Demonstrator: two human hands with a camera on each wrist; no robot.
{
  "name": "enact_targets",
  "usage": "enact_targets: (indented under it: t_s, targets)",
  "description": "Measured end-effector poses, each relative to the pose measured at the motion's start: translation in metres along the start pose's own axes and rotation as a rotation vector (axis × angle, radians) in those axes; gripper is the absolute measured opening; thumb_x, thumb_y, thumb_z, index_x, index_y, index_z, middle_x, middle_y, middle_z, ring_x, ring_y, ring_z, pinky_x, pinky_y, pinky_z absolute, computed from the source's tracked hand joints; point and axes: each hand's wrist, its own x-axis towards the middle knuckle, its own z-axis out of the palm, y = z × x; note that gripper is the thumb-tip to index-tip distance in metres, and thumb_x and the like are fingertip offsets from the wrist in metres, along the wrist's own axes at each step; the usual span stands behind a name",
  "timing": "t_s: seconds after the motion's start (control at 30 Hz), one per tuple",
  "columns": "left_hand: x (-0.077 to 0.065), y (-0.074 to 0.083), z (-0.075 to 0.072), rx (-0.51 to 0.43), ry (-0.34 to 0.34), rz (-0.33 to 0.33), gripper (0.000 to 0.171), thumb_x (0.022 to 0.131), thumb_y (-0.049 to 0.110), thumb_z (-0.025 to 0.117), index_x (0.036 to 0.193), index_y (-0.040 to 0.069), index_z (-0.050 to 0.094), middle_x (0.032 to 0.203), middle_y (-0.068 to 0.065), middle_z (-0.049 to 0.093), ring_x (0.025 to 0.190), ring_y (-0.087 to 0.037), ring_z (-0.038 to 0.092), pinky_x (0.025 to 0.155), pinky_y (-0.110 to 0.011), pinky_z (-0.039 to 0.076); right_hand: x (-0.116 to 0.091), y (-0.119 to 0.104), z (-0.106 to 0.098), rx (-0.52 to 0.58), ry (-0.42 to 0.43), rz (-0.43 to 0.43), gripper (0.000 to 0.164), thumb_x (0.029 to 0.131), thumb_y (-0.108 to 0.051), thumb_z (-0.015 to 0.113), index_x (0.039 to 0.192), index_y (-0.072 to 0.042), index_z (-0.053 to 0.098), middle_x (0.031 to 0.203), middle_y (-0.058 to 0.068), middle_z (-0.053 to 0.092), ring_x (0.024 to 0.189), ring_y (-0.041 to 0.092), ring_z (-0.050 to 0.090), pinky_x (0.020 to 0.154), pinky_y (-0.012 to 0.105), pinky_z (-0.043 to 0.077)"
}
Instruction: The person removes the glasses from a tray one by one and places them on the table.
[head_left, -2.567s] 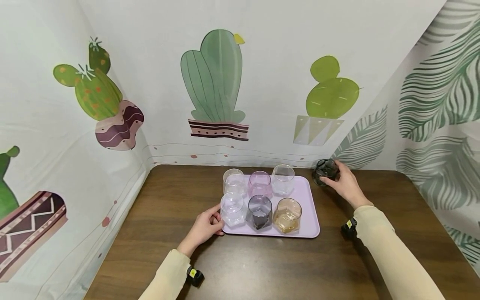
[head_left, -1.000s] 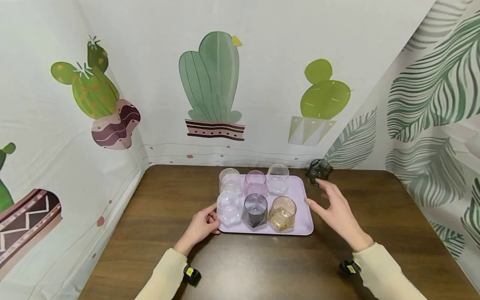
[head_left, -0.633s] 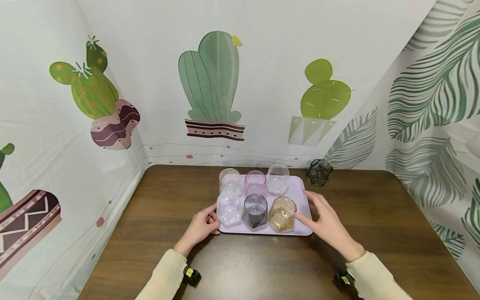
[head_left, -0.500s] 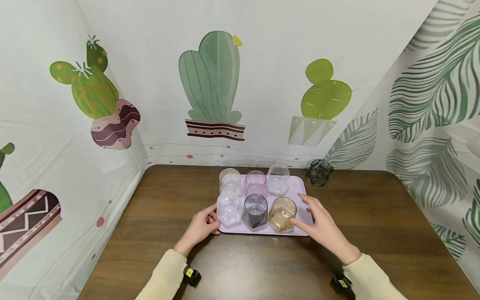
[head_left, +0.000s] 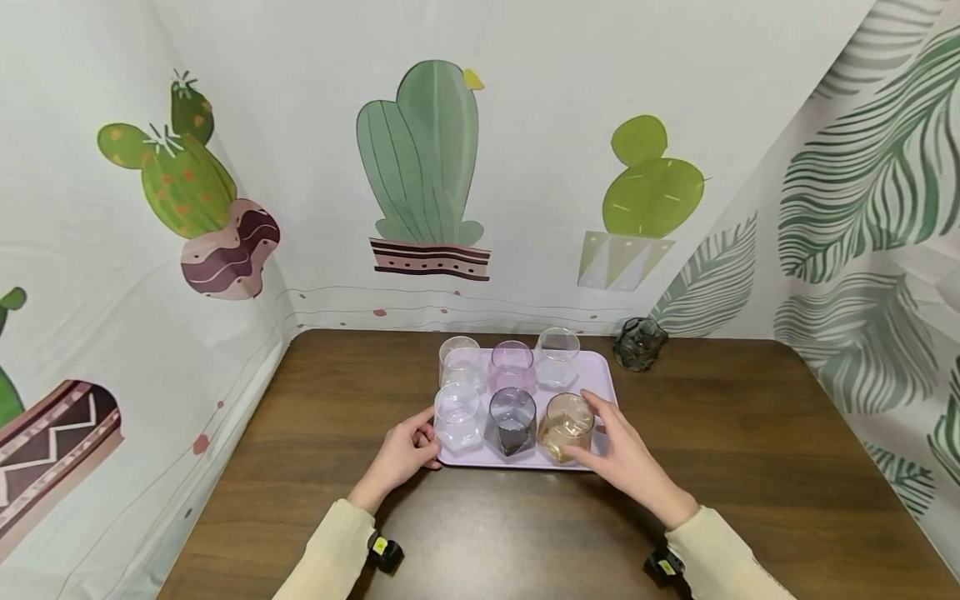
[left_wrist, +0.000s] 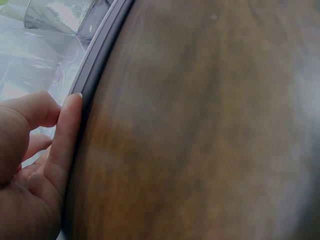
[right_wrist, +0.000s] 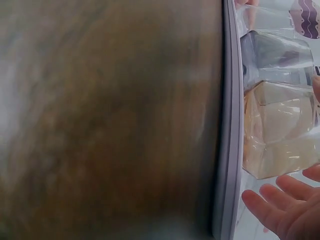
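The right hand (head_left: 626, 460) has just moved left, so the amber glass tumbler with a faceted base (head_left: 562, 435), lower right on the rectangular lilac plastic-looking tray (head_left: 597, 372) at frame centre, now sits between its spread, unclosed thumb and fingers. The left hand (head_left: 402, 457), fingers bent, touches the tray's lower-left corner; whether it grips cannot be told.

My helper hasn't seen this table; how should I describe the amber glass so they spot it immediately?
On the brown table sits a lilac tray. The amber glass stands at the right end of the tray's nearer row, beside the right hand. Its yellow-brown tint sets it apart from the dark grey glass on its left.
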Motion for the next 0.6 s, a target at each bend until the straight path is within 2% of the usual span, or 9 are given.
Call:
enact_targets:
  t_s: [0.13, 0.27, 0.43, 0.6]
  targets:
    - [0.0, -0.001, 0.0, 0.001, -0.006, -0.006, 0.064, 0.084, -0.016, 0.062, 0.147, -0.011, 0.049, 0.091, -0.012, 0.059, 0.064, -0.009, 0.06, 0.057, -0.03, 0.067, 0.001, -0.001, 0.004, -0.011, -0.013, 0.028, 0.085, 0.08, -0.015, 0.09, 0.148, 0.006, 0.044, 0.133, 0.024, 0.06, 0.114, 0.036, 0.063, 0.091, 0.05, 0.063]
    - [-0.005, 0.012, -0.001, -0.001, -0.011, 0.012, 0.062, 0.085, -0.017, 0.06, 0.145, -0.015, 0.049, 0.09, -0.015, 0.059, 0.065, -0.01, 0.061, 0.057, -0.031, 0.067, 0.003, -0.002, 0.006, -0.016, -0.023, 0.047, 0.084, 0.08, -0.017, 0.09, 0.147, 0.004, 0.045, 0.132, 0.023, 0.06, 0.113, 0.036, 0.063, 0.089, 0.05, 0.063]
    - [-0.013, 0.033, -0.004, -0.02, -0.021, 0.026, 0.06, 0.084, -0.017, 0.06, 0.143, -0.017, 0.049, 0.089, -0.016, 0.058, 0.065, -0.012, 0.062, 0.058, -0.032, 0.068, 0.004, -0.004, 0.007, 0.032, -0.032, 0.078, 0.077, 0.082, -0.016, 0.089, 0.144, 0.001, 0.048, 0.128, 0.02, 0.063, 0.114, 0.035, 0.064, 0.089, 0.053, 0.064]
    - [-0.015, 0.037, -0.005, -0.024, -0.025, 0.024, 0.06, 0.084, -0.017, 0.061, 0.143, -0.017, 0.049, 0.089, -0.014, 0.059, 0.066, -0.012, 0.062, 0.06, -0.034, 0.068, 0.005, -0.003, 0.008, 0.071, -0.032, 0.096, 0.071, 0.082, -0.013, 0.088, 0.141, 0.0, 0.05, 0.125, 0.017, 0.065, 0.114, 0.033, 0.065, 0.09, 0.054, 0.064]
